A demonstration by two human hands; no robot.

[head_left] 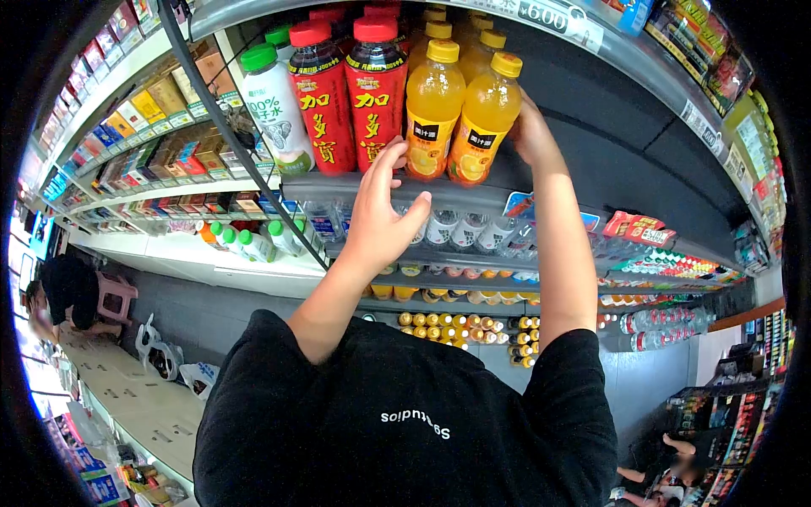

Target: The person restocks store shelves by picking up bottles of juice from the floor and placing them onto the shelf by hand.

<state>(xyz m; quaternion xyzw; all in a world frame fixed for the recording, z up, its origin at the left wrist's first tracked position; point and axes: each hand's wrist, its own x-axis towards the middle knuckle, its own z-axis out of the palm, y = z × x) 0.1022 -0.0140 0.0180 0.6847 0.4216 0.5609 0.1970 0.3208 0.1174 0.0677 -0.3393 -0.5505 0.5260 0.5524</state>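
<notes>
Two orange juice bottles with yellow caps, the left one (434,110) and the right one (487,118), stand side by side at the shelf's front edge. My left hand (389,207) is open, thumb and fingers apart, its fingertips beside the left juice bottle's lower part. My right hand (531,135) lies along the right side of the right bottle, fingers stretched toward the back; their tips are partly hidden behind it. Left of the juice are red-labelled drink bottles (378,97) with red caps and a white coconut water bottle (276,110) with a green cap.
The dark shelf (617,160) extends to the right. Lower shelves hold water bottles (469,230) and rows of small yellow drinks (452,325). A black upright post (224,127) divides off boxed goods (182,156). A person (69,287) is near a pink stool (116,296); another person (676,473) is lower right.
</notes>
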